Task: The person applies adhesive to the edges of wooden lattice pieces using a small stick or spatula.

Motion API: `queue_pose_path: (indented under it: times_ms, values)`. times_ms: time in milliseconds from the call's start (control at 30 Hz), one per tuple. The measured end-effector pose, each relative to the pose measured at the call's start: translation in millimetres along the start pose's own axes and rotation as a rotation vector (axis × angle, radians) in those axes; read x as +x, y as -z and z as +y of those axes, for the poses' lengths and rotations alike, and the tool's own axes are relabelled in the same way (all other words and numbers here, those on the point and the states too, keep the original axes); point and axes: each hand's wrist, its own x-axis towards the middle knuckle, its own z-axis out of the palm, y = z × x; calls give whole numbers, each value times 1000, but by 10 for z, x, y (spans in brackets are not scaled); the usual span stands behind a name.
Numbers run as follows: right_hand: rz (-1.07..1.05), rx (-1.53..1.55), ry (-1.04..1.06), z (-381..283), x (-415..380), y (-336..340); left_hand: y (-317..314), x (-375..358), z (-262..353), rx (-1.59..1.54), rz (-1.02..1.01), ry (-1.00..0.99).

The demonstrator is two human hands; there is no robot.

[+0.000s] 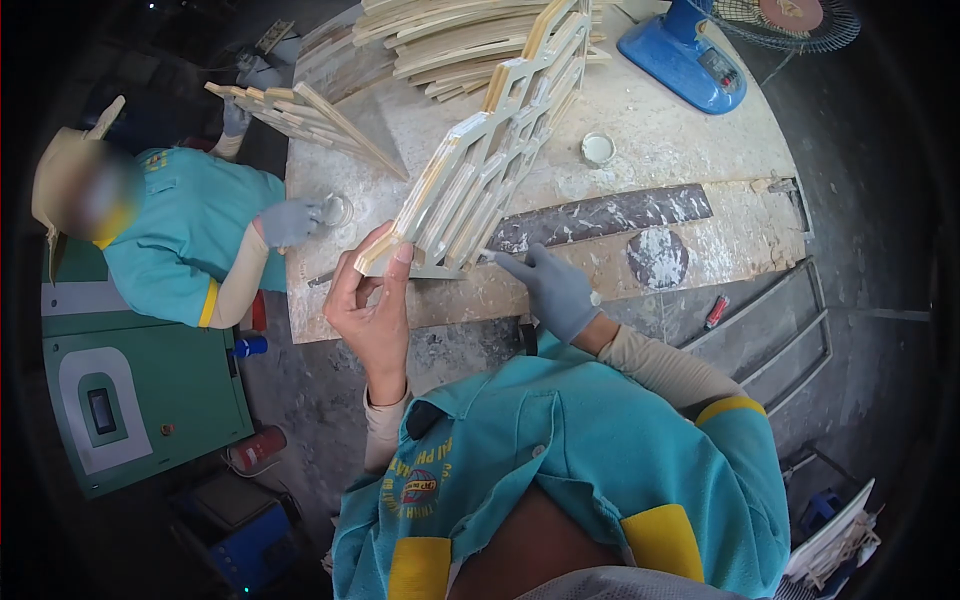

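Note:
My left hand (372, 300), bare, grips the near corner of a pale wooden lattice panel (490, 150) and holds it tilted up on edge over the worktable (700, 130). In a grey glove, my right hand (555, 290) rests at the panel's lower edge with the index finger stretched toward it. Whether it holds a small tool I cannot tell.
A co-worker in a teal shirt stands at the table's left side; their gloved hand (290, 222) is on a small jar (338, 210). Wooden lattice pieces (300, 115) and stacked strips (450, 40) lie at the back. A small white lid (598, 149), a blue fan base (680, 55), a green machine (130, 390).

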Motion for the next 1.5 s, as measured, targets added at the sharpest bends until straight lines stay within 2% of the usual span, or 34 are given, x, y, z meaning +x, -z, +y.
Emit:
queue_pose_path:
  times_ms: [67, 200, 300, 500, 567, 667, 733, 800, 867, 967, 1300, 1500]
  values:
    - [29, 77, -93, -37, 72, 180, -7, -9, 3, -7, -2, -17]
    - [54, -6, -69, -93, 195, 117, -28, -2, 38, -22, 3, -14]
    - [-20, 8, 23, -141, 125, 64, -10, 6, 25, 2, 1, -7]
    - [-33, -9, -83, -28, 264, 217, -24, 3, 48, -4, 0, -12]
    - [-150, -7, 6, 7, 245, 208, -22, 13, 46, -8, 0, 10]
    - [-209, 53, -36, 292, 237, 367, -34, 29, 67, 8, 8, 13]
    - [-76, 84, -237, 645, 336, 665, -37, 37, 50, 1, 10, 12]
    - [16, -99, -339, 1120, 467, 874, -26, 15, 46, -4, 11, 17]
    - [-49, -154, -588, 1401, 669, 1105, -12, 16, 48, 0, -1, 50]
    - [-95, -226, -633, 1621, 896, 1121, -33, 37, 13, -5, 29, 7]
    - [-149, -324, -550, 1790, 1071, 871, -22, 25, 70, 35, 1, 30]
    - [-131, -79, -591, 2027, 931, 902, -35, 15, 85, 22, 16, 32]
